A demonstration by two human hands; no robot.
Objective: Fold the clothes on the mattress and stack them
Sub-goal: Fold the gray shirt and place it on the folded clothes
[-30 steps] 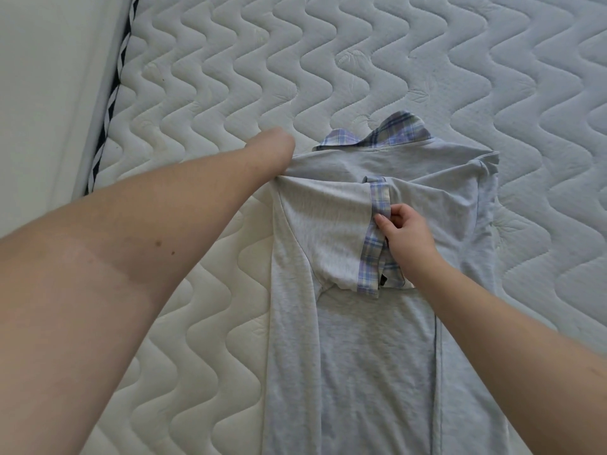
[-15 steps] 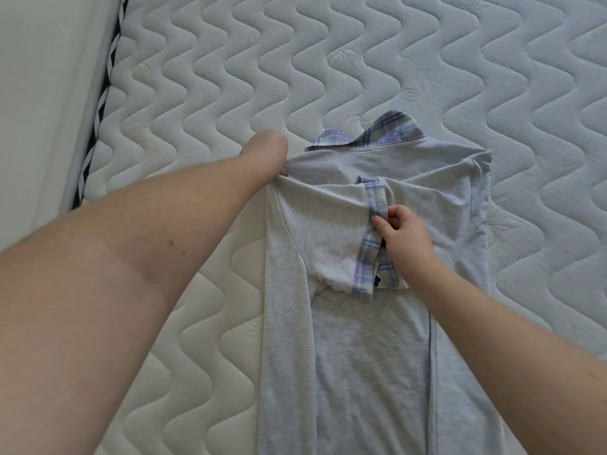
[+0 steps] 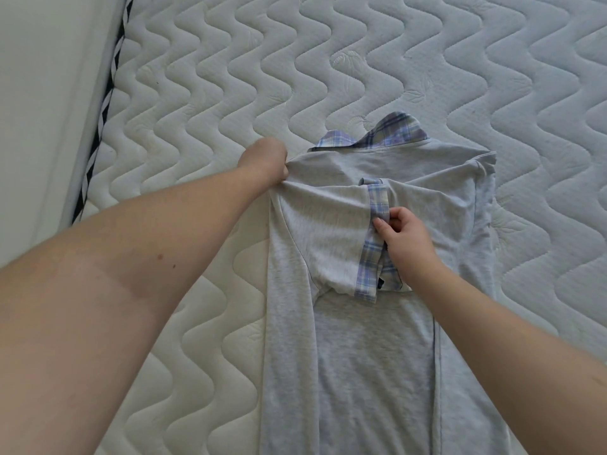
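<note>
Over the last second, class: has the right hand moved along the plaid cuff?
No. The right hand pinches the plaid cuff at the same spot, midway along it.

Bare mattress (image 3: 328, 60) lies open around the shirt (image 3: 361, 356).

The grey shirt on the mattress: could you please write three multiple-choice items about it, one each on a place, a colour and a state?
1. Where does the left hand grip the grey shirt?
A. at its shoulder corner
B. at its hem
C. at its collar

2. What colour is the cuff on the folded sleeve?
A. plain red
B. blue and purple plaid
C. solid black

3. What is the right hand doing?
A. lying flat on the mattress
B. pinching the plaid cuff
C. hanging idle

Answers: 1 A, the fist bunches cloth at the shoulder; 2 B, it matches the plaid collar; 3 B, its fingers close on the cuff.
</note>
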